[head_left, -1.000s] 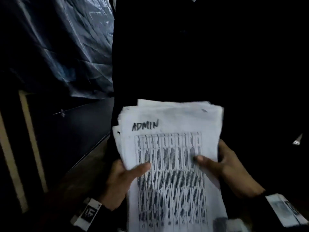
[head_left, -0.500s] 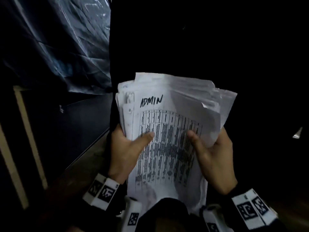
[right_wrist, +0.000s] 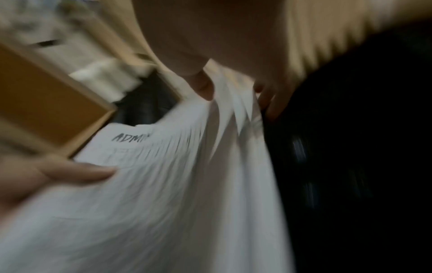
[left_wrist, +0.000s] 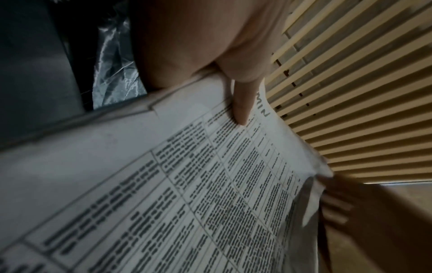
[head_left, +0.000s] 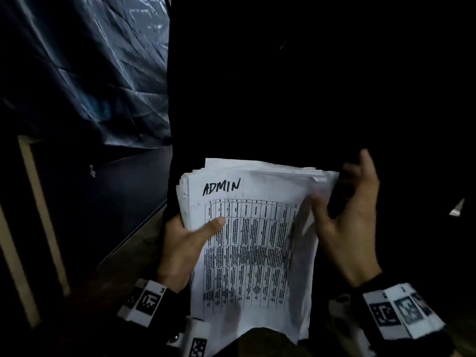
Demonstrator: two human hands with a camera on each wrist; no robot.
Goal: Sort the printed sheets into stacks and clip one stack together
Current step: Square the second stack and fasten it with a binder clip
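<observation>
A thick stack of sheets (head_left: 253,243) fills the lower centre of the head view, held up in front of the person. Its top page carries a printed table and the handwritten word "ADMIN" near the upper left corner. The left hand (head_left: 184,249) has a closed grip on the stack's left edge: the thumb lies across the printed table and the fingers are hidden behind the paper. The left wrist view shows that thumb pressing on the top page. The right hand (head_left: 346,225) is at the stack's right edge, blurred, fingers spread and loosely bent; the thumb touches the lifted edges of the upper sheets, which fan apart there. Whether it pinches any sheet I cannot tell. Marker bands (head_left: 145,301) wrap both wrists. Farther off, at upper left, crinkled dark plastic (head_left: 90,68) hangs; the rest is dark.
</observation>
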